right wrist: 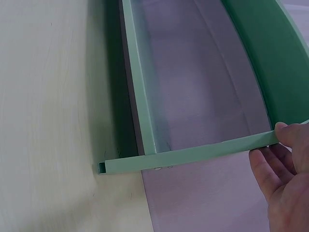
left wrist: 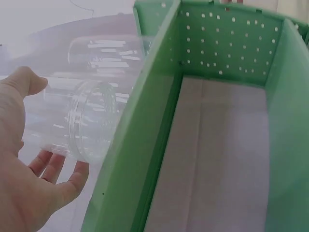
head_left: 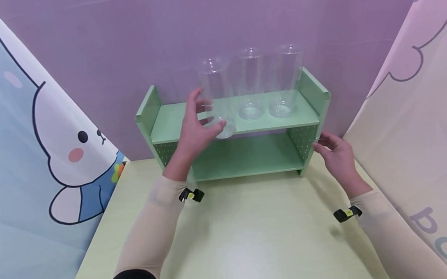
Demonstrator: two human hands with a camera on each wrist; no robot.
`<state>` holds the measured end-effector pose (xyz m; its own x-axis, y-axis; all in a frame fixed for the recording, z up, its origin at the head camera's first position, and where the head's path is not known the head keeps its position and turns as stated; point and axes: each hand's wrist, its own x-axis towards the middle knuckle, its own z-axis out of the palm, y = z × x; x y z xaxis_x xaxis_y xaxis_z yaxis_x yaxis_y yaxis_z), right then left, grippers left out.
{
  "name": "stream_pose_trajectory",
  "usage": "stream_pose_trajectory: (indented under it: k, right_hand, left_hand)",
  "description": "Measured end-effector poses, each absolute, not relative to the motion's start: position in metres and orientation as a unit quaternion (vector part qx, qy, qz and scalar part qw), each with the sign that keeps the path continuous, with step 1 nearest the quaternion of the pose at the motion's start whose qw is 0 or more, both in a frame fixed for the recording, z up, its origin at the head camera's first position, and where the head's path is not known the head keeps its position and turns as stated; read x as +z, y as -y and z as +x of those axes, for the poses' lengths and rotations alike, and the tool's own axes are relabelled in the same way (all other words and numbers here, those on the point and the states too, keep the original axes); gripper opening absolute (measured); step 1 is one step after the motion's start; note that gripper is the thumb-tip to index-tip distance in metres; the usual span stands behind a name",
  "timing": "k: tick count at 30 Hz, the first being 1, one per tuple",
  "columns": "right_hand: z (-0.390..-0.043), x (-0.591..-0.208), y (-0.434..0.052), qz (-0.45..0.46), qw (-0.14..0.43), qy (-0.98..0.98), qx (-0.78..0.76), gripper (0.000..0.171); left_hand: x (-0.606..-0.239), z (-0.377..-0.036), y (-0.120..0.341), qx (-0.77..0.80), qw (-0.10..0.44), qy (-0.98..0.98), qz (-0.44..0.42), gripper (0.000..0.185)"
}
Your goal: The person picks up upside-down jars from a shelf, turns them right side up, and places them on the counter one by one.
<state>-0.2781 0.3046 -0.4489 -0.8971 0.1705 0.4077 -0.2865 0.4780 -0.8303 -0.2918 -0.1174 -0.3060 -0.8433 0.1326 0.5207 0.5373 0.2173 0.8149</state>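
Note:
A green two-tier shelf (head_left: 246, 159) stands on the table against a purple backdrop. My left hand (head_left: 199, 128) grips a tall clear glass (head_left: 217, 86) at the front edge of the upper tier, its base overlapping that edge in the head view. In the left wrist view, the thumb and fingers of the left hand (left wrist: 29, 159) lie on opposite sides of the clear glass (left wrist: 91, 118). My right hand (head_left: 335, 154) is at the shelf's right side; in the right wrist view its thumb and fingers pinch the side panel's edge (right wrist: 207, 152).
A clear glass (head_left: 250, 89) stands upright on the upper tier, with another clear glass (head_left: 285, 84) to its right. Raised end panels (head_left: 314, 89) bound that tier. The pale table (head_left: 256, 228) extends in front, between printed cloths at left and right.

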Motion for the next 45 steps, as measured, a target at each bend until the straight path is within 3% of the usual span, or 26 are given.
stream_pose_trajectory:
  k: [11,20,45]
  right_hand:
    - [-0.274,-0.445,-0.300,0.039,0.224,0.826,0.516,0.041]
    - [-0.276,-0.448,-0.301,0.037,0.228,0.826,0.514,0.041]
    - [-0.266,-0.436,-0.289,0.043,0.236,0.819,0.522,0.040]
  left_hand:
    - [-0.329,-0.256,0.128,-0.589,0.172,0.738,-0.281,0.099]
    - [-0.351,-0.233,0.130,-0.592,0.118,0.751,-0.270,0.104]
    - [-0.439,-0.214,0.119,-0.593,0.062,0.746,-0.297,0.093]
